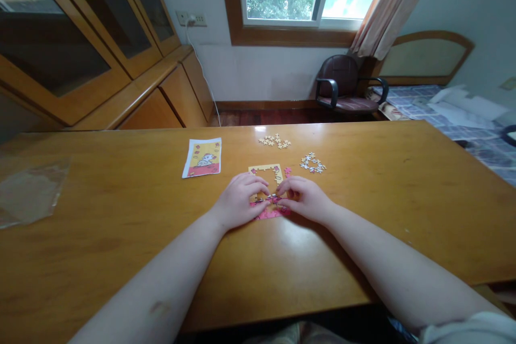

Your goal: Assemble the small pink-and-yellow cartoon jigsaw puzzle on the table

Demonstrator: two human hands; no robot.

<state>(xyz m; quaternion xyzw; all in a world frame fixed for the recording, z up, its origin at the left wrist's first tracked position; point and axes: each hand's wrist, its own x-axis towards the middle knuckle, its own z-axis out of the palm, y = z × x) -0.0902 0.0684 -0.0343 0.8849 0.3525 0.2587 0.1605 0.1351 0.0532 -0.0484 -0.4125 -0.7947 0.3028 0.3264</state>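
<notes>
A small, partly built jigsaw puzzle (267, 172) with a yellow top edge and a pink bottom lies flat on the wooden table (121, 215). My left hand (238, 199) rests on its left side with fingers curled and fingertips pinched at the puzzle's middle. From the right, my right hand (303, 198) meets it, fingers bent and pressing on pieces at the same spot. Both hands cover much of the puzzle. Whether either one grips a loose piece is hidden.
A printed reference picture (202, 158) lies left of the puzzle. Loose pieces sit in two small piles, pale ones (274, 141) behind and white ones (312, 163) to the right. A clear plastic bag (30, 188) lies far left. A chair (346, 86) stands beyond the table.
</notes>
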